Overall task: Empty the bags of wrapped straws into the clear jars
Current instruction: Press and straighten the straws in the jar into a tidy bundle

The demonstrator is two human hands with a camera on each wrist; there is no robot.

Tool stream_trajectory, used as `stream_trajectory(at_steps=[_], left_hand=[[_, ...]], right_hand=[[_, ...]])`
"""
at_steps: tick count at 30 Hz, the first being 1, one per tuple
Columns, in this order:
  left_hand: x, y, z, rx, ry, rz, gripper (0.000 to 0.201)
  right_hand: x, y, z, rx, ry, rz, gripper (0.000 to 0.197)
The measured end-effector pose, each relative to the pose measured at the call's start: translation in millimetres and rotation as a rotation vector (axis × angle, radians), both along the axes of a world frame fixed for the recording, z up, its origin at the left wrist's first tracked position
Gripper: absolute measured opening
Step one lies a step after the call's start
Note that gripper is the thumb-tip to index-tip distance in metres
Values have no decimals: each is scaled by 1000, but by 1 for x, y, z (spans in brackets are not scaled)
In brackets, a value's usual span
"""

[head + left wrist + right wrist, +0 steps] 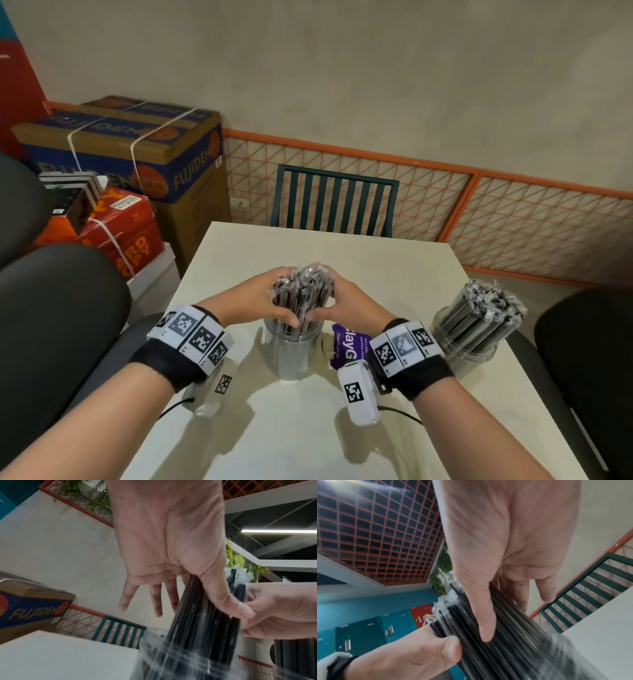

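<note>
White table [394, 260] — both hands clasp straws [301, 294] in jar [294, 353]; right jar [469, 342] full.

"FUJIDEN" stands on the strapped cardboard box [178, 161]; the purple packet's [349, 346] print is partly hidden.

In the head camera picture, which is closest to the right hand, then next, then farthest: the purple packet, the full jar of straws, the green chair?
1. Purple packet, just below the right hand.
2. Full clear jar of wrapped straws, to its right.
3. Dark green slatted chair, beyond the table's far edge.
</note>
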State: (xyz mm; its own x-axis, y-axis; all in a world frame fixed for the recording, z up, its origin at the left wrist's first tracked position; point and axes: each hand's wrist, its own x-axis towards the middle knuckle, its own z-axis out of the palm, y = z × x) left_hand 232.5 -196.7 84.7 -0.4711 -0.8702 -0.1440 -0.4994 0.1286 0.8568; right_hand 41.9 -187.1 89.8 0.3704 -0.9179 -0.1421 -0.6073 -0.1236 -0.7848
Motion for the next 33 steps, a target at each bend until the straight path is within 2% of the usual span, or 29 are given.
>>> stream_trajectory(at_steps=[2,4,6,9,12,14,16,20,23,30,33], left_hand=[[-2,3,-8,15,18,17,82],[-3,5,-17,42,84,60,86],[-5,5,-23,51,136,75,83],[-9,6,-24,14,158,122,67],[-12,9,-14,-66,136,191,54],[-9,10,-5,-111,167,209,56],[-4,11,1,-112,186,193,62],[0,19,-7,-37,82,111,85],[-3,25,-20,-30,105,177,92],[-11,29,-29,-70,152,264,80],[-15,23,-21,-125,142,338,61]], right_hand=[[0,3,-7,-2,1,-8,96],[1,11,-17,-14,-64,-18,103],[5,22,-24,-33,-127,-46,95],[16,32,-30,-78,-188,-163,82],[20,31,-21,-162,-162,-217,58],[16,27,-8,-202,-134,-202,54],[12,23,3,-209,-95,-134,58],[7,20,-1,-107,20,23,85],[6,16,-12,-57,52,25,97],[8,14,-16,-21,-3,-16,90],[14,16,-18,-47,-48,-78,81]])
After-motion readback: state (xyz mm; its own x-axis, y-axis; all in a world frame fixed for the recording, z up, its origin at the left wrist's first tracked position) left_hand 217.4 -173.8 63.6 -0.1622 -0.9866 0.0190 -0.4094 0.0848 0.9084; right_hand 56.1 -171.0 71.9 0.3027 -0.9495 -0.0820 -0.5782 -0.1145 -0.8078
